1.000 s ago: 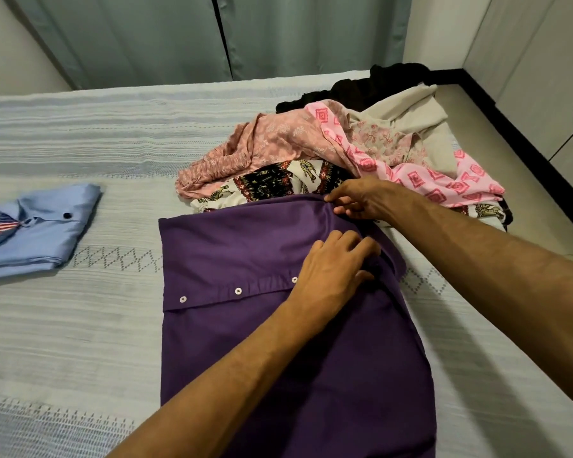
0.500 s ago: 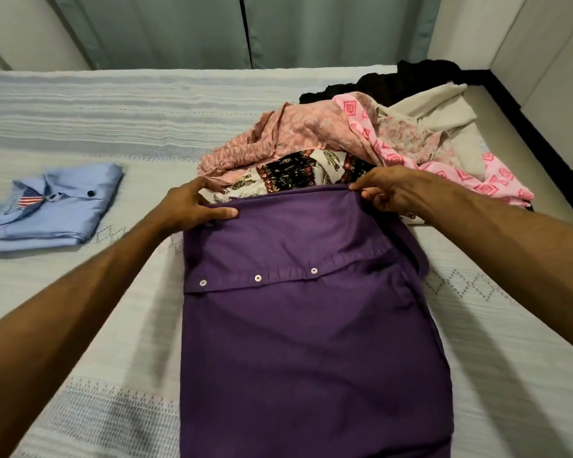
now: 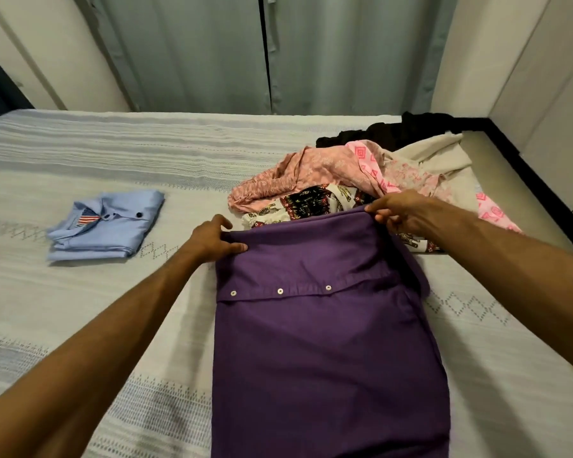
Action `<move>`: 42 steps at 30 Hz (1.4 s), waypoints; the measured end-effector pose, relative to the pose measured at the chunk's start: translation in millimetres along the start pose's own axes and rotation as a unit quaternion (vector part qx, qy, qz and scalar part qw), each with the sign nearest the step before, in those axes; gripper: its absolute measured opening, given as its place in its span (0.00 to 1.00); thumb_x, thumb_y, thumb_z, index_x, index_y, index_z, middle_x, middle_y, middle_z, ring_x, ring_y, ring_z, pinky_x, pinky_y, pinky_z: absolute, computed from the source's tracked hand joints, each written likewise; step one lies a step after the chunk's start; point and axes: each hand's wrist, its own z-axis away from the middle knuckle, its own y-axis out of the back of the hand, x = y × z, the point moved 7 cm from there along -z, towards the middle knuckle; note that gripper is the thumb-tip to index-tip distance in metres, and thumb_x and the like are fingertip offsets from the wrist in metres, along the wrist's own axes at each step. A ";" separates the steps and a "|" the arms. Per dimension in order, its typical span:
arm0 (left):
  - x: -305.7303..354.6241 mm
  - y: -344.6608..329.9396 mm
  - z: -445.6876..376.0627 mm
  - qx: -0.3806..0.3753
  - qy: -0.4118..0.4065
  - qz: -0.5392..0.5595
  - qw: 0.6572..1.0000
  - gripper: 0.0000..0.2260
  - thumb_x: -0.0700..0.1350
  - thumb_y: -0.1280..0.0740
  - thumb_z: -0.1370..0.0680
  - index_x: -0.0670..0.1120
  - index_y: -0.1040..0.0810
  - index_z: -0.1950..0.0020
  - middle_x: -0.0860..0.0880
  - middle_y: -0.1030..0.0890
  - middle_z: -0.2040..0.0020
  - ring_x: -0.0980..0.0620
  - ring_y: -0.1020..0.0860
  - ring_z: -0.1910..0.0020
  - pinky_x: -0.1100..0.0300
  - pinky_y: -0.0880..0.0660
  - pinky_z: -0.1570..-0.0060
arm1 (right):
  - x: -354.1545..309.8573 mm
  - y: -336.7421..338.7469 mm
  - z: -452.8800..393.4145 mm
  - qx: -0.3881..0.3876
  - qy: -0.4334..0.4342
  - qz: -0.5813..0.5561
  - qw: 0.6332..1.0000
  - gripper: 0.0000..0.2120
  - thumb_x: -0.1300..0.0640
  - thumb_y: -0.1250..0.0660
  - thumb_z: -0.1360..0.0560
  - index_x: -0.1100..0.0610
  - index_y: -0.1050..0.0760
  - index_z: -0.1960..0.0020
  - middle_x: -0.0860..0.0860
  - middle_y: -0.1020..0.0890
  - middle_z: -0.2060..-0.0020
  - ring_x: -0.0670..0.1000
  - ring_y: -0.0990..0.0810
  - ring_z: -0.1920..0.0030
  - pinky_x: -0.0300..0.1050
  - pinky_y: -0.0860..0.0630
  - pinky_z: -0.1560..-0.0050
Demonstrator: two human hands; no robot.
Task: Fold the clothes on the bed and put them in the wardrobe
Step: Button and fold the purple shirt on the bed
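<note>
Purple shirt (image 3: 325, 342) half-folded on the bed (image 3: 63, 309).
We see a folded blue shirt (image 3: 113, 233) left, unfolded pile (image 3: 361, 180) behind.

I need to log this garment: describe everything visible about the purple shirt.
The purple shirt is plain woven cloth, lying flat and partly folded lengthwise on the bed. A placket with three pale buttons crosses it. The left hand and right hand each pinch a far corner. That far edge overlaps the unfolded clothes pile.
</note>
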 end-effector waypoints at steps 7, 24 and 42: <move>-18.8 -13.5 -21.6 -0.055 0.100 0.193 0.975 0.18 0.49 0.15 0.34 0.47 0.14 0.48 0.46 0.15 0.49 0.46 0.19 0.48 0.56 0.22 0.50 | 17.4 -10.9 -19.3 0.004 -0.022 -0.028 0.999 0.06 0.66 0.28 0.22 0.57 0.23 0.55 0.49 0.24 0.70 0.43 0.27 0.73 0.33 0.33 0.72; 48.2 97.3 316.7 0.042 -0.223 0.158 0.961 0.08 0.41 0.18 0.33 0.48 0.12 0.57 0.53 0.16 0.66 0.61 0.24 0.71 0.68 0.27 0.69 | 67.6 81.1 268.2 -0.068 0.052 -0.080 0.993 0.08 0.61 0.24 0.27 0.57 0.20 0.49 0.48 0.19 0.66 0.41 0.29 0.74 0.33 0.35 0.77; -25.8 -42.3 448.5 -0.064 -0.286 -0.193 0.936 0.07 0.54 0.27 0.27 0.58 0.22 0.51 0.65 0.23 0.56 0.62 0.19 0.58 0.67 0.31 0.66 | 323.9 61.0 372.4 0.008 -0.023 -0.206 0.978 0.07 0.71 0.30 0.24 0.69 0.22 0.46 0.63 0.16 0.60 0.57 0.14 0.65 0.46 0.15 0.65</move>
